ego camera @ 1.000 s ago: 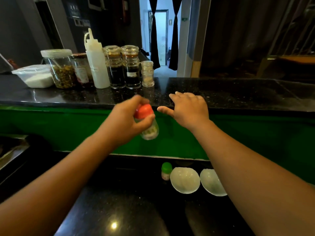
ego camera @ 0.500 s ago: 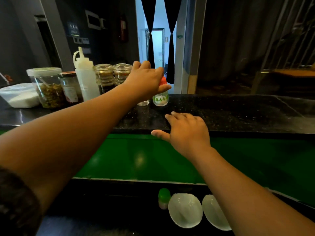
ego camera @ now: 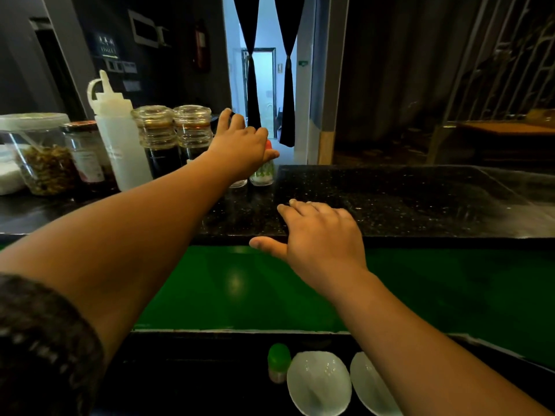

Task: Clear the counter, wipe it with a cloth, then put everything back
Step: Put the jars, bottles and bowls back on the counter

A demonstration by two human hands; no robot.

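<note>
My left hand [ego camera: 240, 145] reaches over the raised black granite counter [ego camera: 390, 199] and is closed on a small red-capped shaker [ego camera: 264, 172], which stands on the counter beside a clear glass shaker [ego camera: 238, 183]. Most of the red cap is hidden by my fingers. My right hand [ego camera: 318, 238] rests flat on the counter's front edge, fingers spread, holding nothing. A row of containers stands to the left: two dark sauce jars [ego camera: 174, 139], a white squeeze bottle [ego camera: 118, 136], a red-lidded jar [ego camera: 87, 157] and a big jar of dried food [ego camera: 39, 154].
On the lower black worktop near me stand a green-capped shaker [ego camera: 278, 363] and two white shell-shaped dishes [ego camera: 319, 385]. A green panel [ego camera: 450, 289] joins the two levels. A white tub [ego camera: 7, 172] sits at the far left. A curtained doorway [ego camera: 264, 85] lies behind the counter.
My left hand carried the red-capped shaker up from in front of the green panel and set it on the counter beside the clear shaker. My right hand stayed on the counter's edge.
</note>
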